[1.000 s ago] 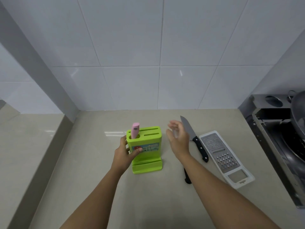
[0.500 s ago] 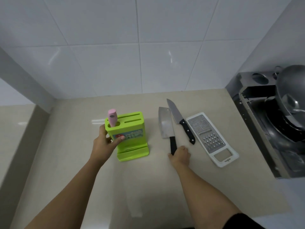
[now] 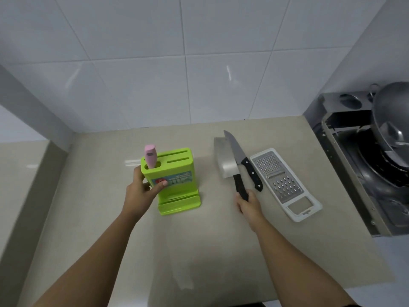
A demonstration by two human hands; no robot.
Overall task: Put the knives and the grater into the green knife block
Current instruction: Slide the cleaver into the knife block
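A beige counter runs under white wall tiles, with a stove (image 3: 363,173) at its far right. Half a second ago the right hand (image 3: 247,203) was only arriving at the cleaver (image 3: 226,165); now it is clenched round the black handle, so the lift toward the green knife block (image 3: 174,180) looks ready. The left hand (image 3: 139,191) steadies the block, gripping its side. A pink-handled tool (image 3: 151,159) already stands in it. Right of the block lie the broad-bladed cleaver, a pointed knife (image 3: 243,161) and the white-framed grater (image 3: 283,183).
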